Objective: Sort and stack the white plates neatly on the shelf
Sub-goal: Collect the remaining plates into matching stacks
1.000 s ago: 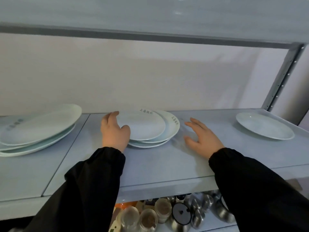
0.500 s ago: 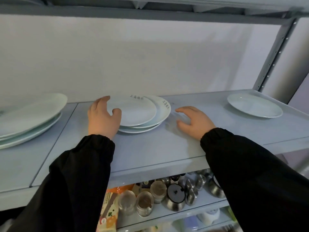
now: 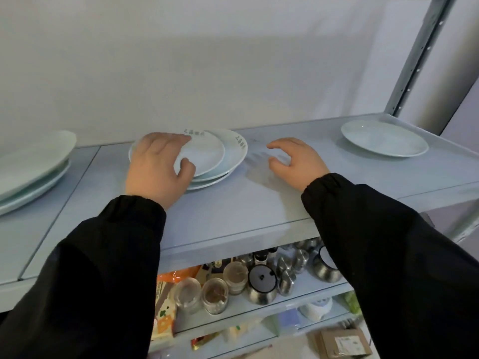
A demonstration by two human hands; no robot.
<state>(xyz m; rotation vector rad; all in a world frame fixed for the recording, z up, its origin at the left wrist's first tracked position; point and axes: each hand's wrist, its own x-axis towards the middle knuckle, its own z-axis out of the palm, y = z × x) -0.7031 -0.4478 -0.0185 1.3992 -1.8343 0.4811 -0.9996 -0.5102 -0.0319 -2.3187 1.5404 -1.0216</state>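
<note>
A small pile of white plates lies unevenly in the middle of the pale shelf; the top plate is shifted to the left of those under it. My left hand grips the top plate's left rim, fingers over it and thumb on its front edge. To the right of the pile, my right hand hovers just above the shelf with curled fingers apart, holding nothing. A stack of larger white plates sits at the far left. At the far right lies a single white plate.
A perforated metal upright stands at the shelf's back right corner, and a white wall runs behind. The shelf below holds glass jars, steel pots and packets.
My left hand has slid further over the top plate of the middle pile. My right hand has lifted slightly and curled. The camera has tilted down.
</note>
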